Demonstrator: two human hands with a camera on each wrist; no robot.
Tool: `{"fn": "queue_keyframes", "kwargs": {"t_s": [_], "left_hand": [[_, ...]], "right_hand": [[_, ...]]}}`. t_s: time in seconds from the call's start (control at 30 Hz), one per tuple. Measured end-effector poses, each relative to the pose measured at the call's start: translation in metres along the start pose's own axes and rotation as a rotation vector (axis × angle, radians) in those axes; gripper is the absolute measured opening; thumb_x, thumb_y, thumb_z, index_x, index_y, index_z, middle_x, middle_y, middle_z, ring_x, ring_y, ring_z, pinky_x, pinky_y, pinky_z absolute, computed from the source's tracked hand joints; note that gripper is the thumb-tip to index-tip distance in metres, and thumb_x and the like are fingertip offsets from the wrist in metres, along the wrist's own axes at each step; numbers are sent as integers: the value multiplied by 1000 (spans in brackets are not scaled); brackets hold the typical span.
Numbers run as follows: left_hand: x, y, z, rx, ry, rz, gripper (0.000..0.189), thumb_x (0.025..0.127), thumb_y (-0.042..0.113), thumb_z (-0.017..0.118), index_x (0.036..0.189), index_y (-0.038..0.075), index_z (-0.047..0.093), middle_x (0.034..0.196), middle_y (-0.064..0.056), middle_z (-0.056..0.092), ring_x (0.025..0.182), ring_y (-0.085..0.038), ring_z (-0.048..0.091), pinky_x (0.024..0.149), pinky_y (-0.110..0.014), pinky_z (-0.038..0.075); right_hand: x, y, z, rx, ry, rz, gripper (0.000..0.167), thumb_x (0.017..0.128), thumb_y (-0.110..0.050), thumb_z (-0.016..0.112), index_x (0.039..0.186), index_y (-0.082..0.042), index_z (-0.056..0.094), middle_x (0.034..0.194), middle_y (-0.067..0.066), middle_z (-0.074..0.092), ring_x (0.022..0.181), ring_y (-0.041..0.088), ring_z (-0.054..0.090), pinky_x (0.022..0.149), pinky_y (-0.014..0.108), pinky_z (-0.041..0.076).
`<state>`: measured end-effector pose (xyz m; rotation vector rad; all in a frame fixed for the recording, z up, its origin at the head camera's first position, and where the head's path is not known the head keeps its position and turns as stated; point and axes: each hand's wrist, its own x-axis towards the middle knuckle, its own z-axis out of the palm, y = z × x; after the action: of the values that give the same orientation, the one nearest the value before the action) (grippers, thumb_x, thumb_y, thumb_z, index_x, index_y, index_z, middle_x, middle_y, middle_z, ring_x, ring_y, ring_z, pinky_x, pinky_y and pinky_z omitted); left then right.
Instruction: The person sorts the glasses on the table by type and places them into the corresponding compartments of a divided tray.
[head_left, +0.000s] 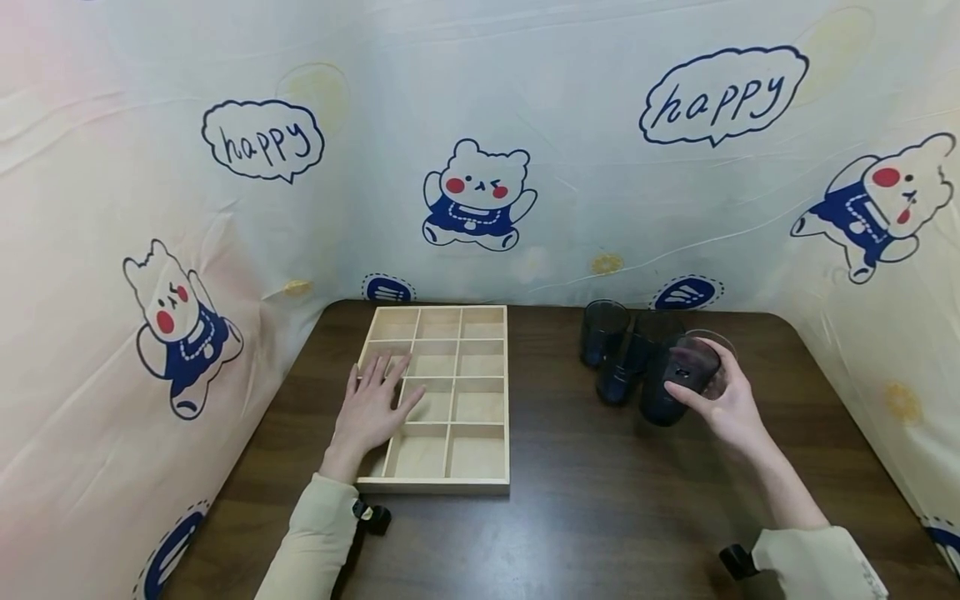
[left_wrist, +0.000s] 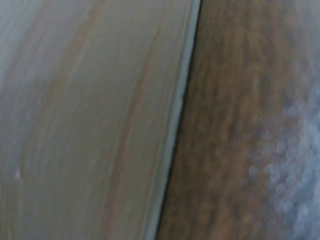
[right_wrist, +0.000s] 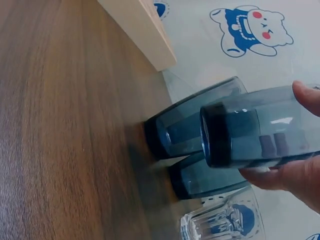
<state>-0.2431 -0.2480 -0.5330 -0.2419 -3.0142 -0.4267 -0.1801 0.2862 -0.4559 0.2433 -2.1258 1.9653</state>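
My right hand grips a blue tinted glass tumbler, thumb on one side and fingers on the other. In the right wrist view the held tumbler has its thick dark base pointing at the tabletop, with a gap below it. Two more blue tumblers stand just behind it, and a clear faceted glass is beside them. On the left, my left hand lies with fingers spread over a pale wooden compartment tray; its fingers hide part of the left column.
The brown wooden table has rounded back corners. A printed cloth with cartoon bears hangs around its back and sides. The tray, a grid of square compartments, stands left of the glasses with table surface between them.
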Motion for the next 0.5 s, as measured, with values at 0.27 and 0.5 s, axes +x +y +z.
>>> {"fn": "queue_keyframes", "kwargs": {"t_s": [0.27, 0.5], "left_hand": [[0, 0, 0, 13, 6, -6, 83, 106, 76, 45, 173, 27, 37, 178, -19, 36, 169, -43, 25, 138, -71, 8], [0, 0, -1, 3, 3, -4, 84, 106, 77, 45, 173, 27, 38, 177, -19, 39, 169, -43, 27, 138, -70, 4]], "right_hand": [[1, -6, 3, 233, -82, 6, 73, 95, 24, 65, 156, -12, 49, 135, -9, 73, 118, -1, 73, 94, 13, 61], [3, -20, 9, 315, -70, -4, 73, 96, 26, 62, 159, -9, 51, 135, -6, 77, 117, 6, 75, 95, 17, 63]]}}
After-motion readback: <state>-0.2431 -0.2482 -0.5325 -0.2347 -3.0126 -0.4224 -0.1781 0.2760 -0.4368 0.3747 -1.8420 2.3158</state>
